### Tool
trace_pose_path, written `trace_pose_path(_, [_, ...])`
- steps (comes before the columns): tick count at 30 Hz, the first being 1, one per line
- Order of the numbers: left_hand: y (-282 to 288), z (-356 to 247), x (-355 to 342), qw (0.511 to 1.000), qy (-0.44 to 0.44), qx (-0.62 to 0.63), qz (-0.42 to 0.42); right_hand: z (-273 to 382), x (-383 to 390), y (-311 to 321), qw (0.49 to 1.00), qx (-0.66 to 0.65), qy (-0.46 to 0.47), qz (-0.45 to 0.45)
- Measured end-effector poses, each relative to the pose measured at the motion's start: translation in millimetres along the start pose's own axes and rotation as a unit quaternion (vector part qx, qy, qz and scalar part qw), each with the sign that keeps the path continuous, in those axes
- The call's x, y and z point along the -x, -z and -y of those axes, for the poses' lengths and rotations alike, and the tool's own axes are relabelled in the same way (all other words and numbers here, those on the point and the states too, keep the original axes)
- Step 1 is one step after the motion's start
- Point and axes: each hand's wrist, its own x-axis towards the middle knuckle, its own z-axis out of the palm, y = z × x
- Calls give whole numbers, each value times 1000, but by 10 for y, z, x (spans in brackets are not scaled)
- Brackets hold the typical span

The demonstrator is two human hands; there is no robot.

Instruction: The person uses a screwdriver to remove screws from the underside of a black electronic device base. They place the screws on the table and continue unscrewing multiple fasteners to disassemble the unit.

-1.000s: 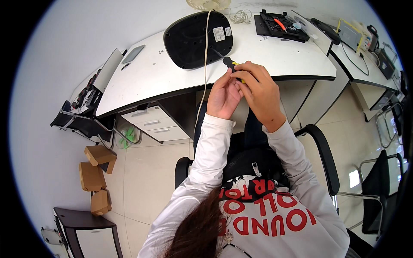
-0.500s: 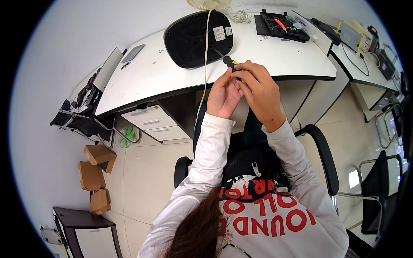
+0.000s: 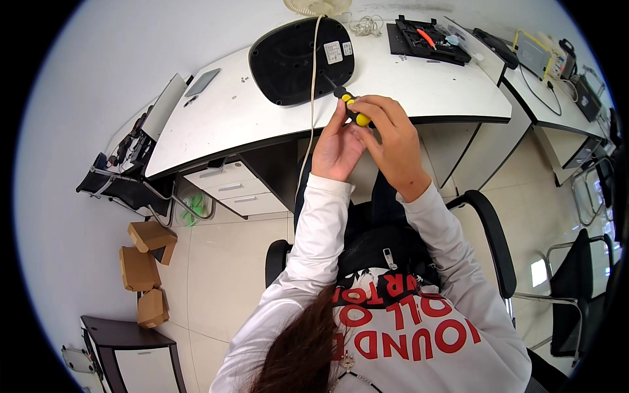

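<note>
A black, rounded fan base [image 3: 285, 62] lies on the white desk, its underside facing me. A screwdriver [image 3: 346, 98] with a black and yellow handle slants up to it, its shaft tip at the near right part of the underside. Whether the tip sits in a screw I cannot tell. My right hand [image 3: 398, 144] is closed, fingers and thumb pinching the handle. From the left, my left hand [image 3: 336, 152] is held palm up, its fingers closed against the handle too. A pale cord [image 3: 314, 72] runs across the base and hangs over the desk's front edge.
Behind the base is a cream fan grille [image 3: 318, 6] beside a coiled cable [image 3: 367, 26]. An open black tool case [image 3: 432, 40] holds an orange-handled tool at the back right. Small screws [image 3: 244, 79] and a grey flat device [image 3: 203, 80] lie left. A chair armrest [image 3: 488, 242] stands right.
The screwdriver handle has turned, showing more yellow, and shifted slightly left. My right fingers have changed their hold on it, and both hands moved slightly left.
</note>
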Motion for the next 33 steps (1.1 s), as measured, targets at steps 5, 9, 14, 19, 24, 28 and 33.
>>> trace_pose_path(5, [-69, 37, 1, 996, -21, -67, -60, 92, -62, 46, 996, 14, -82, -28])
trace_pose_path(9, [-47, -12, 29, 995, -15, -81, -49, 5, -29, 24, 999, 10, -50, -1])
trace_pose_path(14, [-121, 45, 44, 998, -36, 5, -46, -47, -38, -11, 997, 21, 56, 39])
trace_pose_path(19, [2, -13, 2, 998, -16, -34, -43, 144, -58, 20, 997, 2, -72, 7])
trace_pose_path(24, [-52, 5, 32, 999, -9, -25, -32, -64, -45, 17, 999, 33, -8, 19])
trace_pose_path(28, [-102, 6, 45, 998, 18, 68, 1, -113, -28, -44, 995, 23, 90, 46])
trace_pose_path(33, [74, -18, -12, 999, -8, -15, -39, 68, -66, 1, 999, 4, -54, -2])
